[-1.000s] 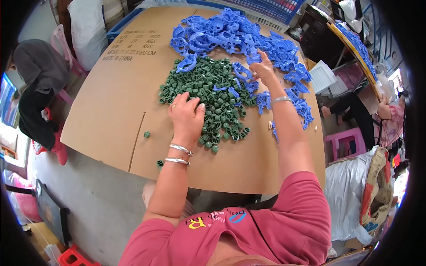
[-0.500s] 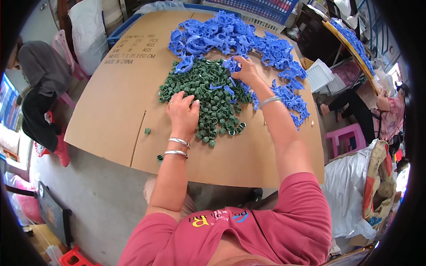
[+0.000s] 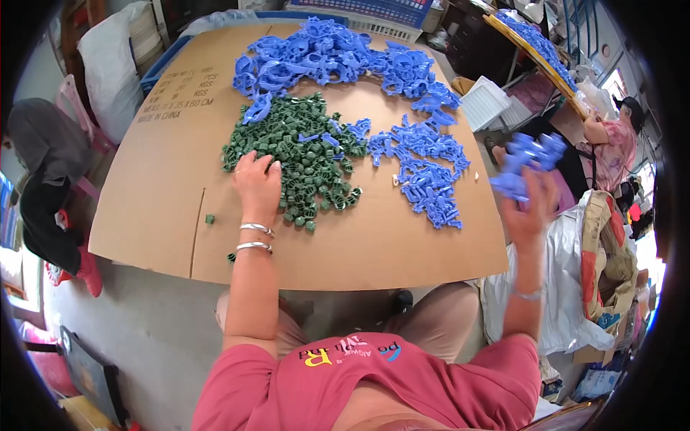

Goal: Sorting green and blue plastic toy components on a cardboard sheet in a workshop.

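Note:
My left hand (image 3: 257, 181) rests on the near left edge of a heap of small dark green plastic pieces (image 3: 298, 158), fingers apart and not visibly holding anything. Off the table's right edge, my right hand (image 3: 528, 208) is raised and smeared by motion, closed on a blue plastic part (image 3: 530, 161). That part is blurred, so its exact shape cannot be made out. Ring-shaped blue plastic parts (image 3: 316, 54) are piled along the far side of the cardboard. Smaller blue pieces (image 3: 428, 183) lie right of the green heap, and a few blue bits sit on top of it.
A brown cardboard sheet (image 3: 144, 187) covers the table. Right of it lies a large white sack (image 3: 553, 266). One person sits at the far left; another sits at a second table (image 3: 546, 65) bearing blue parts. A blue crate (image 3: 388, 14) stands behind.
My right hand has swung from the far side of the green heap out past the table's right edge, carrying the blue plastic part. My left hand stays on the heap. The view has shifted right.

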`<state>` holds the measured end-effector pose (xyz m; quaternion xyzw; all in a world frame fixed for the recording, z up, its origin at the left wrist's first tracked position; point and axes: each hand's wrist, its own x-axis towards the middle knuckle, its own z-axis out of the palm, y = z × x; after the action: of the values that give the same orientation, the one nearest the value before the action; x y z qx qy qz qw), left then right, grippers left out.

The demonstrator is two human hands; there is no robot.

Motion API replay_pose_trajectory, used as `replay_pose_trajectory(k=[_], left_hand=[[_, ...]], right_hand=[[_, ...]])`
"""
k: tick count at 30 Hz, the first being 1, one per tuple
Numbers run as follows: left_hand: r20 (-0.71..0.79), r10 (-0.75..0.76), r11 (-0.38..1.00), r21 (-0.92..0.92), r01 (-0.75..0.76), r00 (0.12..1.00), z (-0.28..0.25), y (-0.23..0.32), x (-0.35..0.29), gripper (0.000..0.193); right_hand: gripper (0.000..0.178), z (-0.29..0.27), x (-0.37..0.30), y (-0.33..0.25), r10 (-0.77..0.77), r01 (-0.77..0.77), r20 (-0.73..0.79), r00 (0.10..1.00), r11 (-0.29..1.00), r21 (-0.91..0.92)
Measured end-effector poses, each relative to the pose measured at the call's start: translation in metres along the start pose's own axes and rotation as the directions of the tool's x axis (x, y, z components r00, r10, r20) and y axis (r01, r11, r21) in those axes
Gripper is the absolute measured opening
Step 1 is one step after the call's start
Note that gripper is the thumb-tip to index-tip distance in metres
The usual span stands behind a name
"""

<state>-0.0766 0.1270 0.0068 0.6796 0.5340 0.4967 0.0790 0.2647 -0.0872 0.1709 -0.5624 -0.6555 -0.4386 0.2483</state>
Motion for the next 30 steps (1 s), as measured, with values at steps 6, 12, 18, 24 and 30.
replay_pose_trajectory(k=[6, 12, 18, 24, 30], left_hand=[[0.0, 0.004, 1.0, 0.028, -0.004, 1.0, -0.002, 0.005, -0.001, 0.021], [-0.021, 0.018, 0.997, 0.073, -0.016, 1.0, -0.001, 0.004, -0.005, 0.019], [0.017, -0.015, 0.997, 0.074, 0.014, 1.0, 0.005, 0.005, -0.006, 0.018], [0.044, -0.035, 0.998, 0.053, 0.032, 0.998, -0.001, 0.008, -0.008, 0.019], [0.052, -0.029, 0.999, 0.014, 0.029, 0.998, -0.005, 0.018, -0.009, 0.021]], right_hand=[[0.058, -0.138, -0.053, 0.231, 0.405, -0.349, 0.013, 0.914, 0.802, -0.484], [0.056, -0.161, -0.141, 0.405, 0.507, -0.312, 0.023, 0.862, 0.564, -0.765], [0.027, 0.035, 0.017, 0.092, 0.52, -0.571, 0.372, 0.769, 0.821, 0.032], [0.026, 0.19, 0.121, -0.146, 0.025, -0.427, 0.538, 0.842, 0.64, 0.638], [0.045, 0.273, 0.172, -0.258, 0.031, -0.421, 0.801, 0.598, 0.863, 0.281]])
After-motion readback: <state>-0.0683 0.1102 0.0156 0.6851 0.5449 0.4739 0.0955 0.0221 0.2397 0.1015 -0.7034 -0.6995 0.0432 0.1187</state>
